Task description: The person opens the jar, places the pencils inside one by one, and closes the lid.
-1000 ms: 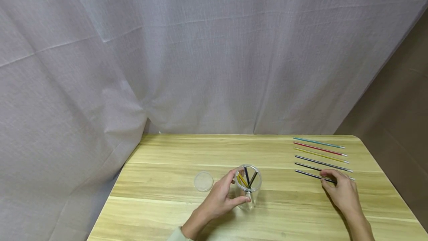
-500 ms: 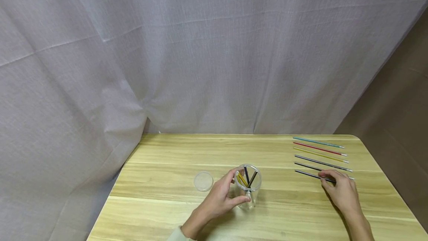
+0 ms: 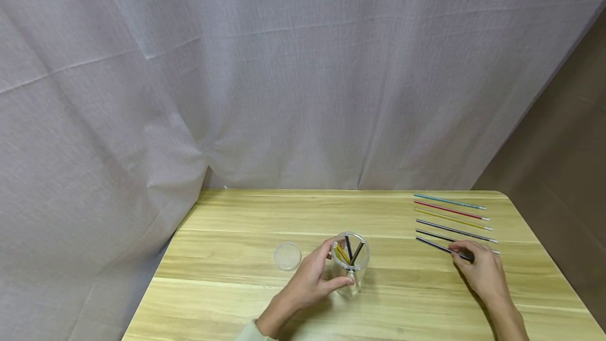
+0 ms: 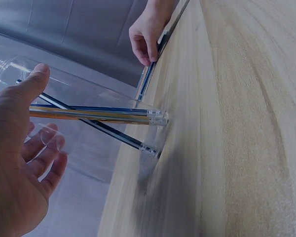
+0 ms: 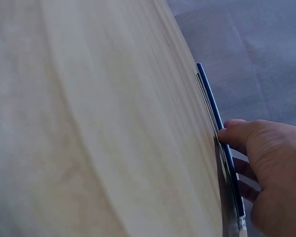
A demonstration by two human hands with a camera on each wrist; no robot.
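Note:
My left hand [image 3: 310, 278] grips a clear jar [image 3: 358, 279], which stands upright on the table with thumb and fingers round its side. Inside the jar lean several pencils, yellow [image 3: 343, 253] and dark; the left wrist view shows their eraser ends [image 4: 158, 121] at the bottom. Over at the right, my right hand [image 3: 482, 271] pinches a dark pencil [image 3: 432, 244], the nearest of a row. In the right wrist view this pencil [image 5: 212, 98] looks blue, and its far end stands slightly off the table. The fingers partly cover its middle.
Beyond the held pencil lie other pencils side by side: dark [image 3: 456, 230], yellow [image 3: 453, 219], red [image 3: 450, 210] and teal [image 3: 448, 201]. A clear round lid [image 3: 287, 256] lies left of the jar. A grey curtain [image 3: 303, 93] hangs behind the wooden table [image 3: 227, 299].
The left end of the dark pencil in my right hand has risen a little, and that hand has shifted slightly. My left hand and the jar stay in place.

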